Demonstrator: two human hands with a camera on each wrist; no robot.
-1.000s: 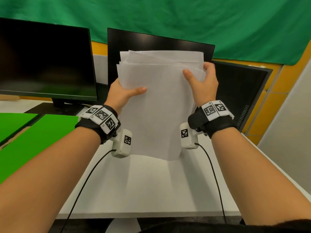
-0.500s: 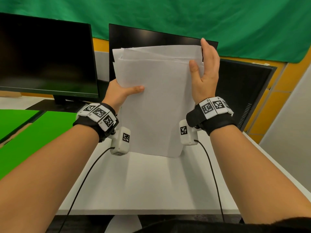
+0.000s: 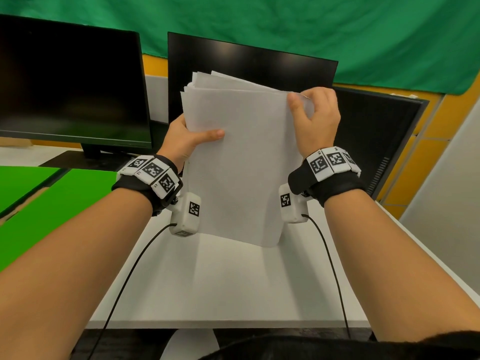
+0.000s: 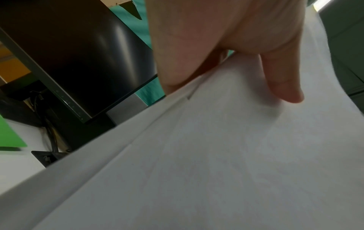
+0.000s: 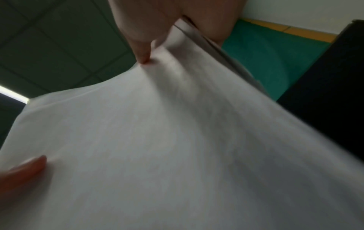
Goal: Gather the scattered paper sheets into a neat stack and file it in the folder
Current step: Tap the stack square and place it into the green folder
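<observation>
A stack of white paper sheets (image 3: 241, 162) stands upright, its lower edge on the white table (image 3: 220, 287), tilted a little to the right. Its top edges are fanned and uneven at the upper left. My left hand (image 3: 189, 136) grips the stack's left edge, thumb across the front sheet (image 4: 216, 155). My right hand (image 3: 314, 113) pinches the top right corner, fingers curled over the edge and thumb on the front (image 5: 157, 140). The green folder (image 3: 39, 198) lies open on the left of the table.
Three dark monitors stand behind the stack: one at left (image 3: 70, 84), one in the middle (image 3: 249, 63), one at right (image 3: 374, 131). Green cloth (image 3: 285, 29) covers the back wall. The table's front edge (image 3: 228, 324) is near my body.
My right hand came down from flat along the stack's right edge to pinch its top right corner. The stack has tilted slightly to the right and its top sheets have fanned out.
</observation>
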